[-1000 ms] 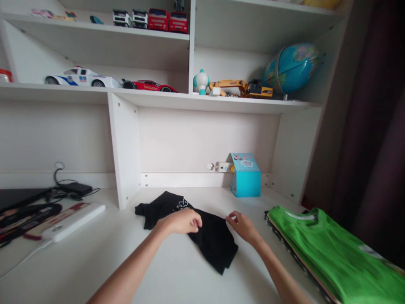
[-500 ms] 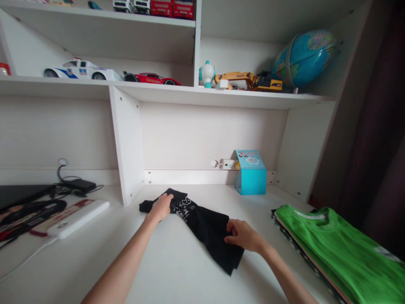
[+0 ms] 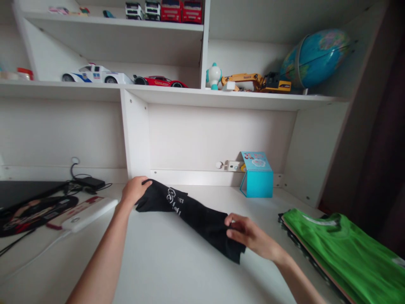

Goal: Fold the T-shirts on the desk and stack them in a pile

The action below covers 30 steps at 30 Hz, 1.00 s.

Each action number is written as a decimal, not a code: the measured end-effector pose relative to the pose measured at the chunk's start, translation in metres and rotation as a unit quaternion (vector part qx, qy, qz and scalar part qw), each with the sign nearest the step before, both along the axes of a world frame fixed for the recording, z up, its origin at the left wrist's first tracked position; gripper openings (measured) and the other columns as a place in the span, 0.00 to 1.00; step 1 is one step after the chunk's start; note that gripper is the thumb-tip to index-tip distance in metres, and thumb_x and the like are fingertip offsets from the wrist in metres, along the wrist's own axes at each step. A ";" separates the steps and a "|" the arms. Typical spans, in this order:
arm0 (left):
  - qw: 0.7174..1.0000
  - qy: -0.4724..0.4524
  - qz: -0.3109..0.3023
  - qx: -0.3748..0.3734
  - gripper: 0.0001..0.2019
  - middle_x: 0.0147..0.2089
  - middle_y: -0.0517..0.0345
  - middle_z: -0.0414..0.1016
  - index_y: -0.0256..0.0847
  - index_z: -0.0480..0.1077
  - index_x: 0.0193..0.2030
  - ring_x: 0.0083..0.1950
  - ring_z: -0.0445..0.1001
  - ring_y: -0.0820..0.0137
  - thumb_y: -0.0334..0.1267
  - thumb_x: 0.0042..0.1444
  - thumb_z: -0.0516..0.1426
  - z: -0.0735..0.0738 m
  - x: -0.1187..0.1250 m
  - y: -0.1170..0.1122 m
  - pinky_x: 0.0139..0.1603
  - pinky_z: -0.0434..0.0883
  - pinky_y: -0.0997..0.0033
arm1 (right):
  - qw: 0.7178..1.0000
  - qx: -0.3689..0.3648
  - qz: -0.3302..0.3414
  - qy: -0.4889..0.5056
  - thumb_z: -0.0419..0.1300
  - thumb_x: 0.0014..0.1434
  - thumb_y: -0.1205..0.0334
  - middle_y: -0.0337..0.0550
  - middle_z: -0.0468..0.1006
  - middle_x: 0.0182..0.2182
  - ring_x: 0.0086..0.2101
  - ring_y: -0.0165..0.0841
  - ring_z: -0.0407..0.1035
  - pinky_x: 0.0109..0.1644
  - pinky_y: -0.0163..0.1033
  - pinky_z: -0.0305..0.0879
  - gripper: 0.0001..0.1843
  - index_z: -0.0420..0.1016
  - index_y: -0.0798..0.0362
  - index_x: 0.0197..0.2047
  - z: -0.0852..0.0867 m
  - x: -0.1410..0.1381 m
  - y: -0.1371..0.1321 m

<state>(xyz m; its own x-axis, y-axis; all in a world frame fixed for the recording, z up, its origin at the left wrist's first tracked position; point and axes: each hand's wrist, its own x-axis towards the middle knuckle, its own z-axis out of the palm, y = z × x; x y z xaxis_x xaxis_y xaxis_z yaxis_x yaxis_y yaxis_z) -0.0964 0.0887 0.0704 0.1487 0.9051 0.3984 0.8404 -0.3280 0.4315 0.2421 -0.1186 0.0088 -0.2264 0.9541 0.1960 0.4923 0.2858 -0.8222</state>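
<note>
A black T-shirt (image 3: 202, 219) with white lettering lies long and narrow, slanting across the white desk (image 3: 177, 270). Its far left end is pinched in my left hand (image 3: 134, 192), thumb over the cloth and that corner slightly raised. My right hand (image 3: 245, 232) grips the near right end between thumb and fingers; part of the fingertips is hidden by the cloth. To the right of my right hand, a green T-shirt (image 3: 341, 240) tops a stack of folded clothes.
A blue desk calendar (image 3: 259, 183) stands at the back by a power socket (image 3: 234, 166). Left are a white power strip (image 3: 91, 215), cables and a black adapter (image 3: 90, 182). Shelves above hold toy cars (image 3: 95, 74), a toy excavator (image 3: 259, 81) and a globe (image 3: 316, 59).
My left hand has moved left to the T-shirt's end and drawn it out. The right hand now pinches the opposite end. The view has shifted slightly left.
</note>
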 end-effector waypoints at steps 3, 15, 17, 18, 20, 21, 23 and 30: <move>0.986 0.079 -0.094 -0.109 0.07 0.26 0.62 0.76 0.42 0.74 0.25 0.34 0.73 0.64 0.34 0.41 0.54 -0.001 -0.012 -0.004 0.34 0.64 0.74 | 0.986 -0.102 0.131 0.007 0.60 0.50 0.52 0.33 0.64 0.23 0.23 0.23 0.55 0.23 0.28 0.51 0.16 0.68 0.54 0.38 0.003 0.000 -0.006; 0.898 -0.367 -0.230 0.081 0.20 0.43 0.50 0.74 0.33 0.69 0.47 0.41 0.74 0.67 0.44 0.52 0.51 0.036 0.123 0.022 0.42 0.69 0.71 | 0.804 0.423 -0.418 0.006 0.55 0.54 0.52 0.40 0.72 0.26 0.26 0.29 0.64 0.28 0.32 0.59 0.14 0.71 0.54 0.37 0.102 0.044 -0.031; 0.852 -0.438 -0.270 0.093 0.22 0.43 0.49 0.75 0.32 0.70 0.46 0.43 0.74 0.65 0.46 0.48 0.54 0.043 0.121 0.024 0.45 0.69 0.68 | 0.788 0.470 -0.392 -0.065 0.55 0.56 0.56 0.40 0.74 0.29 0.28 0.30 0.66 0.31 0.33 0.61 0.10 0.71 0.51 0.38 0.116 0.024 -0.062; 0.852 -0.437 -0.276 0.081 0.23 0.42 0.49 0.75 0.32 0.70 0.46 0.43 0.73 0.64 0.46 0.46 0.55 0.041 0.115 0.026 0.45 0.68 0.67 | 0.800 0.475 -0.351 -0.104 0.55 0.56 0.58 0.41 0.74 0.30 0.29 0.31 0.67 0.33 0.33 0.62 0.09 0.71 0.50 0.39 0.118 0.012 -0.075; 0.886 -0.374 -0.274 0.021 0.23 0.42 0.49 0.76 0.32 0.71 0.45 0.43 0.73 0.63 0.45 0.45 0.56 0.027 0.096 0.034 0.45 0.69 0.66 | 0.857 0.432 -0.221 -0.175 0.57 0.55 0.59 0.40 0.75 0.32 0.31 0.32 0.69 0.34 0.33 0.64 0.11 0.71 0.45 0.42 0.111 -0.008 -0.095; 0.914 -0.311 -0.261 -0.016 0.21 0.42 0.50 0.76 0.32 0.71 0.44 0.44 0.73 0.62 0.43 0.44 0.55 0.015 0.085 0.039 0.46 0.68 0.67 | 0.890 0.384 -0.146 -0.199 0.57 0.55 0.59 0.40 0.76 0.33 0.32 0.33 0.70 0.35 0.34 0.66 0.13 0.71 0.43 0.44 0.105 -0.017 -0.101; 0.961 -0.166 -0.209 -0.071 0.18 0.45 0.51 0.75 0.35 0.72 0.43 0.48 0.71 0.62 0.37 0.43 0.55 -0.011 0.065 0.047 0.48 0.67 0.69 | 0.942 0.256 -0.004 -0.216 0.55 0.57 0.55 0.39 0.76 0.34 0.31 0.33 0.71 0.35 0.34 0.67 0.15 0.69 0.38 0.48 0.091 -0.028 -0.107; 0.983 0.010 -0.164 -0.084 0.09 0.37 0.55 0.77 0.41 0.73 0.33 0.42 0.73 0.65 0.35 0.48 0.53 -0.067 0.082 0.014 0.44 0.66 0.72 | 0.963 0.001 -0.031 -0.269 0.50 0.58 0.55 0.42 0.69 0.50 0.49 0.36 0.63 0.54 0.40 0.58 0.19 0.67 0.44 0.52 0.032 0.007 -0.055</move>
<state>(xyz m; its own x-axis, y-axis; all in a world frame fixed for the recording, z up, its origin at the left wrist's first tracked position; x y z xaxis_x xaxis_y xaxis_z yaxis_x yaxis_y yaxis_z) -0.0142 0.1028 0.0036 0.4492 0.8602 0.2416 0.7103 -0.5078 0.4874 0.2490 -0.1733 0.0407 -0.2380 0.9689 0.0684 0.8629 0.2432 -0.4429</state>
